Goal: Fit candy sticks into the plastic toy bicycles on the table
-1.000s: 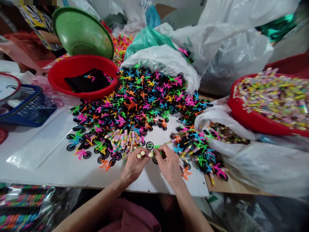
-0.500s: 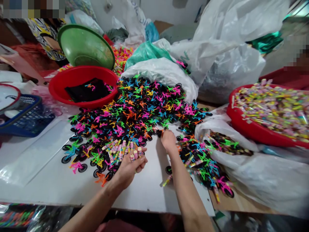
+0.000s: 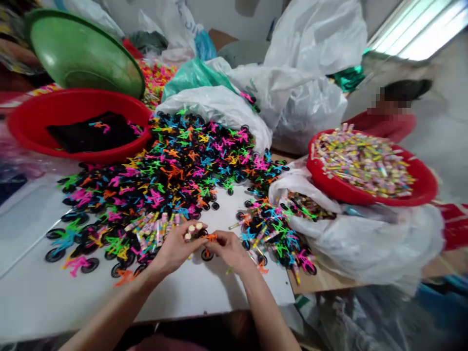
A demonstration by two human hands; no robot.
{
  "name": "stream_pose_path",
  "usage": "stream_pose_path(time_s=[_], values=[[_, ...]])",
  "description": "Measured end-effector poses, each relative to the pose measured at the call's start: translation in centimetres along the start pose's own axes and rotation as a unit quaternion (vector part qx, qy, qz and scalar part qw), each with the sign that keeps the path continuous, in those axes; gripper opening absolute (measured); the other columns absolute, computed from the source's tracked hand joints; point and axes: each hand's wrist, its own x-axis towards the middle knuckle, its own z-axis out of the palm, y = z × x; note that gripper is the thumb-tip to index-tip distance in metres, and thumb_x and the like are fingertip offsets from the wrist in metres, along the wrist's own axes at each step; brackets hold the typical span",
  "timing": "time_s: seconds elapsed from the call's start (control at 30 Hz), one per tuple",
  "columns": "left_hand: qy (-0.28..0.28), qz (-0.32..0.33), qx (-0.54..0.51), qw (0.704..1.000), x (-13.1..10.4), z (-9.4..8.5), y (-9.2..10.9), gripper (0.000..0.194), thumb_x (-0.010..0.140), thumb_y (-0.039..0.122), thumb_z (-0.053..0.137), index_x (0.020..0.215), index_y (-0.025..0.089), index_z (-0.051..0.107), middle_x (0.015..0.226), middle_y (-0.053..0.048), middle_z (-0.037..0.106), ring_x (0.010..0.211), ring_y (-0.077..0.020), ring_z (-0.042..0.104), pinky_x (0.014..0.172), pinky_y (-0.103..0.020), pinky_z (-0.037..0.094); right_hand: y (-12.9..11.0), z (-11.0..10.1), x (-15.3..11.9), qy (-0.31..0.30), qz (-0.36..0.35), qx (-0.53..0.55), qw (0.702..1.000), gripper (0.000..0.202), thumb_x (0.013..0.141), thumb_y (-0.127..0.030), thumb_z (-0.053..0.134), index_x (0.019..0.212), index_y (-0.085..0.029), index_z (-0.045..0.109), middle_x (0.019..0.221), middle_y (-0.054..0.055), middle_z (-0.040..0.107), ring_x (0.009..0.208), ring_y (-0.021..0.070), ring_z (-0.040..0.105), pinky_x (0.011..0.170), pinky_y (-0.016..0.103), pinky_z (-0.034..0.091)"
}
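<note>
My left hand (image 3: 178, 247) is closed around several small tubes with patterned pink and yellow wrapping; their pale round ends (image 3: 193, 228) stick out above the fingers. My right hand (image 3: 231, 249) pinches an orange toy bicycle (image 3: 207, 254) with black wheels, close against the left fingertips. Whether the left fingers also grip the bicycle I cannot tell. Beyond both hands spreads a large heap of toy bicycles (image 3: 175, 168) in pink, green, blue, yellow and orange. Loose patterned tubes (image 3: 155, 229) lie on its near edge. A smaller pile of bicycles mixed with tubes (image 3: 276, 234) lies right of my right hand.
A red basin (image 3: 84, 155) holding a black piece stands at the left, a green basin (image 3: 87, 53) tilted behind it. Another red basin (image 3: 426, 187), full of tubes, is at the right above a white plastic bag (image 3: 365, 248). A person (image 3: 387, 122) is beyond it.
My right hand has come back from the heap towards my left hand, bringing an orange toy bicycle. The left hand keeps its tubes. The view has turned to the right.
</note>
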Motion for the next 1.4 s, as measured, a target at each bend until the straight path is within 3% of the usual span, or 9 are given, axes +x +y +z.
stream_pose_path(time_s=[0.17,0.33,0.63,0.83,1.03,1.13,1.23,1.33,1.4], values=[[-0.01,-0.06,-0.084,0.995,-1.5,-0.8,-1.2,0.04,0.07,0.04,0.067,0.1,0.014,0.065,0.061,0.001,0.054,0.05,-0.0067,0.041,0.044,-0.019,0.03,-1.0,-1.0,-0.4,0.166,-0.073,-0.03,0.983,0.021,0.079,-0.037,0.053,0.08,-0.019,0.064,0.074,0.001,0.059,0.068,0.015,0.052,0.058,0.024,0.039],[-0.019,-0.065,-0.153,0.986,-1.9,-1.4,-1.8,0.027,0.068,0.034,0.071,0.083,0.012,0.066,0.052,0.005,0.044,0.044,-0.0035,0.03,0.042,-0.019,0.02,-0.1,-0.1,0.1,0.108,-0.025,0.066,0.992,0.027,0.076,-0.042,0.058,0.064,-0.018,0.061,0.051,-0.004,0.046,0.048,0.0108,0.041,0.046,0.023,0.032],[-0.026,-0.13,-0.28,0.951,-2.6,-0.8,-2.0,0.026,0.065,0.031,0.075,0.071,0.011,0.06,0.06,0.001,0.048,0.05,-0.004,0.037,0.041,-0.016,0.02,0.2,2.2,-0.4,0.044,0.013,0.261,0.964,0.027,0.07,-0.043,0.066,0.066,-0.017,0.059,0.055,-0.004,0.049,0.048,0.0082,0.039,0.044,0.021,0.034],[-0.009,-0.057,-0.098,0.994,-3.2,-0.9,-2.8,0.025,0.074,0.038,0.064,0.071,0.014,0.059,0.054,0.003,0.046,0.047,-0.0056,0.034,0.042,-0.019,0.025,0.5,2.1,-0.7,0.029,0.018,0.223,0.974,0.028,0.071,-0.043,0.062,0.066,-0.016,0.057,0.055,-0.003,0.05,0.048,0.009,0.04,0.044,0.021,0.033],[0.137,0.061,0.157,0.976,-3.8,0.1,-3.8,0.02,0.08,0.032,0.054,0.081,0.015,0.065,0.071,-0.003,0.062,0.065,-0.013,0.053,0.061,-0.024,0.04,0.0,4.5,-0.1,0.188,-0.034,-0.02,0.981,0.029,0.078,-0.039,0.052,0.057,-0.019,0.046,0.05,-0.006,0.041,0.05,0.0098,0.037,0.048,0.022,0.029],[0.1,0.019,0.09,0.991,-3.1,0.3,-3.4,0.025,0.079,0.038,0.055,0.082,0.014,0.065,0.067,-0.002,0.06,0.057,-0.0112,0.05,0.054,-0.024,0.038,-1.0,1.2,-1.5,0.166,-0.051,-0.094,0.98,0.029,0.081,-0.039,0.046,0.059,-0.02,0.049,0.052,-0.003,0.047,0.05,0.0115,0.042,0.049,0.023,0.032],[0.041,-0.055,-0.071,0.995,-2.3,-0.3,-2.7,0.035,0.074,0.042,0.061,0.091,0.012,0.063,0.063,0.0,0.055,0.048,-0.0077,0.044,0.045,-0.021,0.032,-2.5,-6.6,-3.5,0.136,-0.063,-0.232,0.961,0.025,0.081,-0.041,0.047,0.072,-0.022,0.061,0.065,0.002,0.059,0.057,0.0173,0.052,0.054,0.029,0.038],[0.027,-0.098,-0.169,0.98,-2.0,-0.7,-2.1,0.044,0.063,0.036,0.074,0.097,0.011,0.06,0.061,0.003,0.049,0.049,-0.0057,0.041,0.044,-0.019,0.029,-4.1,-12.3,-2.1,0.298,-0.044,-0.426,0.853,0.014,0.073,-0.033,0.06,0.083,-0.024,0.063,0.087,0.01,0.062,0.083,0.0289,0.057,0.074,0.044,0.04],[-0.005,-0.14,-0.209,0.968,-2.3,-0.2,-1.7,0.047,0.058,0.031,0.077,0.096,0.011,0.059,0.062,0.003,0.048,0.052,-0.0055,0.042,0.044,-0.018,0.027,-4.4,-12.3,1.6,0.283,-0.024,-0.429,0.857,0.017,0.076,-0.022,0.056,0.092,-0.019,0.061,0.097,0.014,0.06,0.098,0.0311,0.053,0.083,0.046,0.037]])
